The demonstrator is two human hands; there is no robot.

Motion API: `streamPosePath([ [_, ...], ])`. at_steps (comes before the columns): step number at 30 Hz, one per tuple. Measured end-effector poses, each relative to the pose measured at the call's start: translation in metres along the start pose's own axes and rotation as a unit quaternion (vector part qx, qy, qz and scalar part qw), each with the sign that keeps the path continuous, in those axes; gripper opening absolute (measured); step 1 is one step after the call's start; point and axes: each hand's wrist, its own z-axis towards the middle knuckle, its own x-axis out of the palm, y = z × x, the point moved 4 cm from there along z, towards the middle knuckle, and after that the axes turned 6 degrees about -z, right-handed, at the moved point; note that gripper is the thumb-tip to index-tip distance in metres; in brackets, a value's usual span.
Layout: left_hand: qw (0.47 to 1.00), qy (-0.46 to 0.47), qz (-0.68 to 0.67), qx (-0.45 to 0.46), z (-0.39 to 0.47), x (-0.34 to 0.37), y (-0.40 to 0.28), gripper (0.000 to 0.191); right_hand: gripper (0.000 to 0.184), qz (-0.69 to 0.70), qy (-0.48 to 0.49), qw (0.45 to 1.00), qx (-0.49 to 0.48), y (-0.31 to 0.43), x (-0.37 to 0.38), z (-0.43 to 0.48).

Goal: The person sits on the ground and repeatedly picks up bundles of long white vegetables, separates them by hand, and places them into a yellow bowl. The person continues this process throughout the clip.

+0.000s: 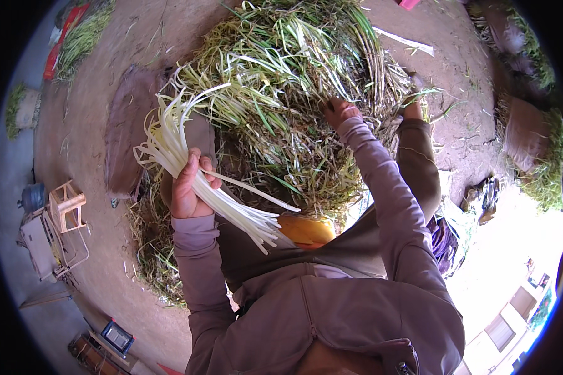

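Observation:
My left hand [190,187] is closed around a bundle of pale, yellowish-white leafy stalks [237,208], which look like blanched chives. Their loose leaf tips fan out to the upper left, and the trimmed-looking stem ends point to the lower right over my lap. One stalk sticks out apart from the rest. A big heap of green, yellow and dried brown stalks [281,140] lies before me between my legs. My right hand [342,112] reaches into the middle of this heap; its fingertips are partly hidden among the leaves, so its grip is unclear.
Beneath my lap shows something orange-yellow [307,229]. Plant waste [157,262] lies by my left side. A wooden stool [68,206] and a blue water jug [32,197] stand far left. Wrapped green bundles [525,133] line the right. A dark sheet [131,136] covers some ground.

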Motion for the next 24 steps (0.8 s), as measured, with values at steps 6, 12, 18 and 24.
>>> streamPosePath([
  [6,0.998,-0.052,0.020,0.019,-0.003,0.013,0.006,0.019,0.026,0.102,-0.092,0.984,-0.111,-0.006,-0.051,-0.058],
  [12,0.999,-0.040,-0.014,0.034,0.001,0.012,0.016,0.020,0.018,0.231,-0.267,0.929,-0.110,-0.006,-0.122,-0.130],
  [18,0.996,-0.067,0.042,0.043,0.003,0.018,0.047,0.023,0.019,0.268,-0.235,0.931,-0.076,0.006,-0.089,-0.153],
  [24,0.991,-0.088,0.077,0.066,0.016,0.023,0.077,0.023,0.025,0.349,-0.148,0.921,-0.089,0.042,-0.041,-0.184],
])
